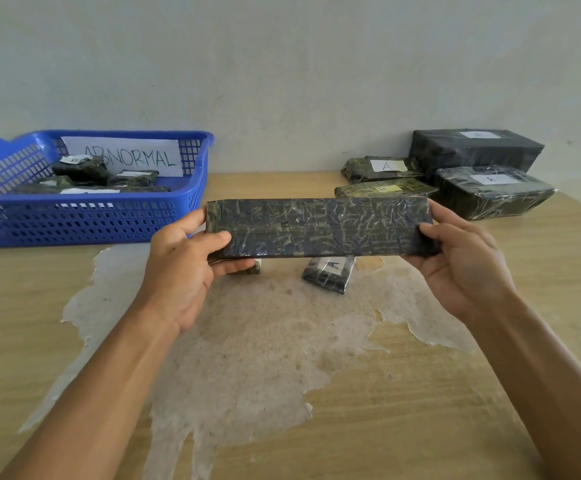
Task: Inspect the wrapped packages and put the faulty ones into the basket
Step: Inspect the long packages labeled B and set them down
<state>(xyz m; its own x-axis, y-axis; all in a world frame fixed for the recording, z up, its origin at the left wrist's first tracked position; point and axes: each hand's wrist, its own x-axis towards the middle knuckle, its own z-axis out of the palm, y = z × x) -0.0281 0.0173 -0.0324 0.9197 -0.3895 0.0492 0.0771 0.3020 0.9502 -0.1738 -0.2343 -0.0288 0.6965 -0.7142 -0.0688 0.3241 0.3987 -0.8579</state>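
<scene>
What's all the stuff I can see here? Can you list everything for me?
long package: 1, dark wrap, held up over the table, no label showing
blue basket: 1, far left, with an ABNORMAL sign
packages in basket: several, dark, exact count unclear
stacked packages: 4, dark, far right by the wall, white or yellow labels
small packages: 2, dark, under the held one, one labelled A, the other mostly hidden
table: 1, wood, surface peeled in the middle
left hand: grips the package's left end
right hand: grips its right end

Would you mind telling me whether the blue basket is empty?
Not empty: the basket holds several wrapped packages below its ABNORMAL sign.
</scene>
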